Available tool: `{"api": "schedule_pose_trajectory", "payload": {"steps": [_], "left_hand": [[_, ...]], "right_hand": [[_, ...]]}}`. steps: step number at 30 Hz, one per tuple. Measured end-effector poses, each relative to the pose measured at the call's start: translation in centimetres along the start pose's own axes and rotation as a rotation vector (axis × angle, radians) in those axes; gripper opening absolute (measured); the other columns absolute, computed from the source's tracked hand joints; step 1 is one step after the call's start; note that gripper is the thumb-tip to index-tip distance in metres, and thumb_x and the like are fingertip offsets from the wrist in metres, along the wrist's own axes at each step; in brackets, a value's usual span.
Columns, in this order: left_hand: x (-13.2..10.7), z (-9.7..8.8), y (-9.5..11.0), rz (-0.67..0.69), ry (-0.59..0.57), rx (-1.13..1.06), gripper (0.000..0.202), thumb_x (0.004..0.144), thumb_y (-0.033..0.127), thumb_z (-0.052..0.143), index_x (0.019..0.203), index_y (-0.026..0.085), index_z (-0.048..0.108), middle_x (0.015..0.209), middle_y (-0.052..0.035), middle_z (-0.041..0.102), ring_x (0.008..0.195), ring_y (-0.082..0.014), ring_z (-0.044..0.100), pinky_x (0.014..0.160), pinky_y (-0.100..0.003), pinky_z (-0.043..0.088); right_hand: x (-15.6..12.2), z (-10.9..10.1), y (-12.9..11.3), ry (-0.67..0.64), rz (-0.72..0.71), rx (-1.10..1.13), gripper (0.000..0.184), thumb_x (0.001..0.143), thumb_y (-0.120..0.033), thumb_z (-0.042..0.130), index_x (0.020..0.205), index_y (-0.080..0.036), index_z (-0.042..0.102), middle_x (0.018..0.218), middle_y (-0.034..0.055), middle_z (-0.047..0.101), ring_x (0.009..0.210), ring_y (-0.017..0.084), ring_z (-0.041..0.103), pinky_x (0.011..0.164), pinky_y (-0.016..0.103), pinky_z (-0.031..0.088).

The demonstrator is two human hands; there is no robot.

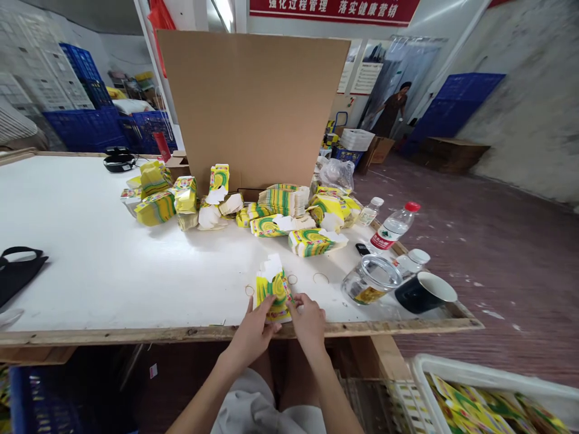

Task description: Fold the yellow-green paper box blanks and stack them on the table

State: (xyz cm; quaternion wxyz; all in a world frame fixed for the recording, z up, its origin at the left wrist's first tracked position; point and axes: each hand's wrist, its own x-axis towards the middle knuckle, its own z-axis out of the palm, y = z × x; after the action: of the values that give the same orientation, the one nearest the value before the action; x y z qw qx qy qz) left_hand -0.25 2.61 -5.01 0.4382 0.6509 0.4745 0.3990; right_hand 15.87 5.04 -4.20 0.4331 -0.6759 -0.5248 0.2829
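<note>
A small fanned stack of flat yellow-and-green cartons (272, 286) lies near the table's front edge, its white flaps pointing away from me. Gripping its left side and lower edge is my left hand (251, 333), fingers closed over the cartons. My right hand (309, 321) pinches the right edge of the same stack, thumb and fingers together. Loose rubber bands (292, 279) lie beside the stack. Farther back stand and lie bundles of similar cartons (312, 242), in front of a large brown cardboard sheet (257, 108).
At the right edge stand a clear jar (371, 280), a dark mug (424, 293) and a red-capped water bottle (393, 229). A black cloth item (20, 274) lies at left. Below right is a white crate (425, 367) of yellow packs. A person (392, 113) stands in the far doorway.
</note>
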Motion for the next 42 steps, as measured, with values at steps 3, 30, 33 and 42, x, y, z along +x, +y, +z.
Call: {"api": "schedule_pose_trajectory", "payload": {"steps": [3,30,33,42], "left_hand": [[-0.2,-0.2,0.2,-0.064,0.147,-0.275,0.057,0.087,0.034,0.065,0.141,0.022,0.049,0.155,-0.0127,0.045,0.148,-0.0279,0.03,0.124,-0.047,0.014],[-2.6,-0.5,4.9,-0.099,-0.034,-0.596,0.056,0.086,0.037,0.07,0.135,0.024,0.045,0.102,-0.009,0.07,0.085,-0.0216,0.069,0.078,-0.031,0.052],[-3.0,-1.1,5.3,-0.148,-0.188,-0.682,0.043,0.084,0.034,0.073,0.121,0.024,0.054,0.088,-0.0035,0.069,0.073,-0.0168,0.066,0.066,-0.025,0.049],[-3.4,-1.0,5.5,-0.199,-0.319,-0.8,0.069,0.08,0.036,0.078,0.138,0.028,0.042,0.093,-0.0048,0.073,0.077,-0.0177,0.067,0.067,-0.025,0.05]], "right_hand": [[-0.8,-1.1,0.0,-0.028,0.068,0.205,0.036,0.078,-0.058,0.064,0.083,-0.022,0.062,0.08,0.009,0.071,0.078,0.027,0.065,0.076,0.041,0.049],[-6.7,-3.8,-1.6,-0.232,-0.033,0.458,0.055,0.086,-0.045,0.066,0.134,-0.024,0.048,0.105,0.0075,0.069,0.081,0.02,0.066,0.077,0.031,0.055],[-6.1,-5.3,-2.4,-0.368,-0.066,0.449,0.036,0.089,-0.046,0.062,0.117,-0.023,0.06,0.091,0.0035,0.068,0.079,0.019,0.064,0.073,0.028,0.052],[-5.7,-6.1,-3.1,-0.183,-0.15,0.377,0.02,0.088,-0.044,0.065,0.088,-0.023,0.064,0.08,0.0029,0.068,0.074,0.019,0.063,0.068,0.027,0.05]]}}
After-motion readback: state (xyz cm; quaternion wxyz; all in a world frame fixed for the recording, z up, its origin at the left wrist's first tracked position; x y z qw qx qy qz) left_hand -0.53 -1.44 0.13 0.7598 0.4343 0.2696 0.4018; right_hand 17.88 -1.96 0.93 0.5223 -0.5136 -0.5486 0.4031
